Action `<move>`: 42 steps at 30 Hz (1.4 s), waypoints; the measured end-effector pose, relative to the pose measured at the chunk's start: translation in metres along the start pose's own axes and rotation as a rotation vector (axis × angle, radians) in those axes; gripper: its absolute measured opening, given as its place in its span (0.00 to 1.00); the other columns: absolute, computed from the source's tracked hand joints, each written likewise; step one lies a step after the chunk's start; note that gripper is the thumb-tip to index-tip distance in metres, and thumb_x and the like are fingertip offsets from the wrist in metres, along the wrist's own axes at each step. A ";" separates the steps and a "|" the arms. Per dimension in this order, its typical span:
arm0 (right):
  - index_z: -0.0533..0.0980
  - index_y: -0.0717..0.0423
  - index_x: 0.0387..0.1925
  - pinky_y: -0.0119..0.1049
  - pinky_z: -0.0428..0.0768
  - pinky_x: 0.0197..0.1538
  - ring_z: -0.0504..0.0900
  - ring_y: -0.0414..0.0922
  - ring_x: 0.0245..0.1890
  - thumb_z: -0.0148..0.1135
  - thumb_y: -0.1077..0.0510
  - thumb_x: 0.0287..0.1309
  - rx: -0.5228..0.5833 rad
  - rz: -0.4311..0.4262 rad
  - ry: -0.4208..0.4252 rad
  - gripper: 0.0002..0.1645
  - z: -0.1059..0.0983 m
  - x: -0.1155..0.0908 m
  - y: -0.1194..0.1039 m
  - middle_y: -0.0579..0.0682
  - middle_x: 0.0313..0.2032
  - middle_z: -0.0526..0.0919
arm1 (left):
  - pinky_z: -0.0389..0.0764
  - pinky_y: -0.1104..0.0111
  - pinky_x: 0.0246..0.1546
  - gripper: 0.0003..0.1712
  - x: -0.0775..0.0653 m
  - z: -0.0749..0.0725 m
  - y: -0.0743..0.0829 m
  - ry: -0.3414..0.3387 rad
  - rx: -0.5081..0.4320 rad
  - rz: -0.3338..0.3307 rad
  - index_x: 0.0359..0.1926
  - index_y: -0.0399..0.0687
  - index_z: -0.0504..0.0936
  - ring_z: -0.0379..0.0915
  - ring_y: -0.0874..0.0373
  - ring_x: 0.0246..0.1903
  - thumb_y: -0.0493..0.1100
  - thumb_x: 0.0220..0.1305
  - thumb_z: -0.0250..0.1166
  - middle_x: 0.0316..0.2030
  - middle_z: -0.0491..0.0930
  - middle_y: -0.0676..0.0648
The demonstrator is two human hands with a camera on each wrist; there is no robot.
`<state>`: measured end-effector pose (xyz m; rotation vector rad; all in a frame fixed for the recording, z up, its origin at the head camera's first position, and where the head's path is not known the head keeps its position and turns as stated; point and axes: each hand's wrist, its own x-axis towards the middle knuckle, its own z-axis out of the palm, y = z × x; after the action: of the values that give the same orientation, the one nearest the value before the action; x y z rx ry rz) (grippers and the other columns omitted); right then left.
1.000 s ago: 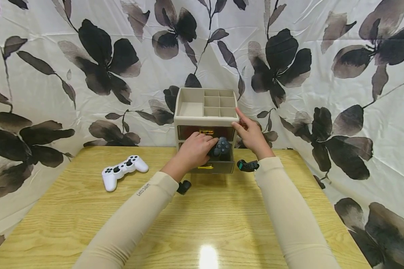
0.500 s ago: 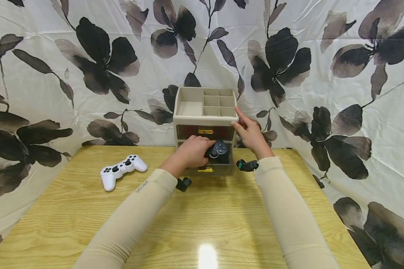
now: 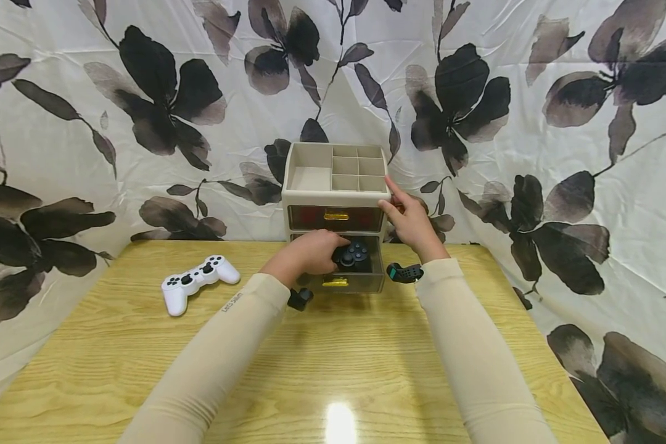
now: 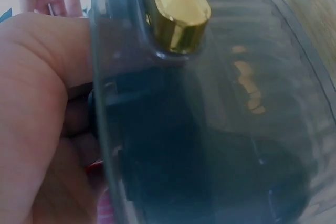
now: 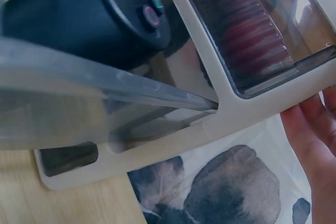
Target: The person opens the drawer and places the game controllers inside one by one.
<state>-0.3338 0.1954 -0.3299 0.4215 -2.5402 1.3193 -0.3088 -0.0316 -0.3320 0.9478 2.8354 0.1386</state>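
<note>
Hands inside and against organizer

My head view looks forward and down across the worktop to the drawer organizer by its far edge. My wrist views share the open drawer up close: left faces its front, right its right side.

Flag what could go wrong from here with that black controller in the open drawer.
Sliding the open drawer in now might pinch the left hand, which reaches inside it. The black controller could snag on the way out if lifted at a tilt. Pressing down on the pulled-out drawer might tip the organizer, though the right hand rests against its side.
</note>
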 end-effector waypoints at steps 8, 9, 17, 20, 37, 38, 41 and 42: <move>0.53 0.29 0.73 0.38 0.70 0.40 0.71 0.48 0.39 0.51 0.41 0.68 -0.003 0.007 0.004 0.36 0.001 0.001 0.001 0.56 0.44 0.78 | 0.71 0.58 0.64 0.34 0.003 0.004 -0.007 -0.097 -0.061 -0.031 0.69 0.49 0.67 0.69 0.49 0.63 0.43 0.62 0.64 0.64 0.72 0.44; 0.53 0.29 0.73 0.38 0.70 0.40 0.71 0.47 0.38 0.51 0.41 0.68 0.002 0.010 0.005 0.35 0.001 0.001 0.002 0.55 0.44 0.78 | 0.71 0.58 0.64 0.34 0.004 0.004 -0.008 -0.101 -0.069 -0.033 0.70 0.49 0.67 0.69 0.49 0.63 0.43 0.62 0.64 0.64 0.72 0.45; 0.52 0.27 0.73 0.38 0.70 0.40 0.72 0.48 0.39 0.51 0.41 0.68 0.008 0.016 -0.002 0.36 0.002 0.001 0.002 0.56 0.46 0.78 | 0.68 0.56 0.67 0.34 0.004 0.005 -0.010 -0.128 -0.135 -0.061 0.70 0.50 0.66 0.63 0.49 0.68 0.41 0.62 0.62 0.68 0.68 0.45; 0.53 0.27 0.73 0.38 0.70 0.38 0.71 0.48 0.38 0.52 0.41 0.68 0.011 0.009 0.000 0.36 0.002 0.001 0.002 0.55 0.45 0.78 | 0.65 0.55 0.69 0.34 0.003 0.006 -0.011 -0.135 -0.156 -0.075 0.70 0.52 0.65 0.58 0.48 0.70 0.42 0.63 0.62 0.69 0.66 0.46; 0.53 0.27 0.73 0.35 0.69 0.35 0.70 0.46 0.33 0.51 0.41 0.68 0.024 0.002 -0.006 0.35 0.002 0.000 0.001 0.54 0.40 0.76 | 0.65 0.54 0.69 0.28 -0.021 0.011 -0.022 0.082 -0.254 -0.026 0.67 0.45 0.70 0.63 0.46 0.68 0.46 0.67 0.57 0.65 0.71 0.43; 0.53 0.27 0.73 0.35 0.70 0.35 0.69 0.46 0.33 0.51 0.41 0.68 0.022 -0.001 -0.008 0.35 0.002 0.000 0.001 0.54 0.40 0.76 | 0.64 0.54 0.69 0.28 -0.023 0.011 -0.022 0.099 -0.261 -0.028 0.66 0.45 0.71 0.63 0.46 0.68 0.46 0.67 0.57 0.65 0.71 0.43; 0.52 0.28 0.73 0.36 0.70 0.35 0.70 0.46 0.33 0.51 0.40 0.68 0.019 0.001 -0.010 0.36 0.002 0.000 0.001 0.54 0.40 0.76 | 0.65 0.53 0.69 0.28 -0.028 0.013 -0.024 0.141 -0.278 -0.022 0.66 0.43 0.71 0.63 0.45 0.67 0.46 0.67 0.57 0.65 0.71 0.41; 0.52 0.28 0.73 0.37 0.70 0.35 0.70 0.47 0.33 0.51 0.40 0.68 0.022 0.005 -0.012 0.36 0.002 0.000 0.001 0.53 0.41 0.76 | 0.65 0.53 0.69 0.28 -0.030 0.013 -0.024 0.157 -0.279 -0.017 0.66 0.43 0.71 0.64 0.44 0.67 0.46 0.67 0.57 0.65 0.71 0.41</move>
<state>-0.3342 0.1945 -0.3314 0.4290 -2.5402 1.3511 -0.2968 -0.0683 -0.3447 0.8858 2.8574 0.6137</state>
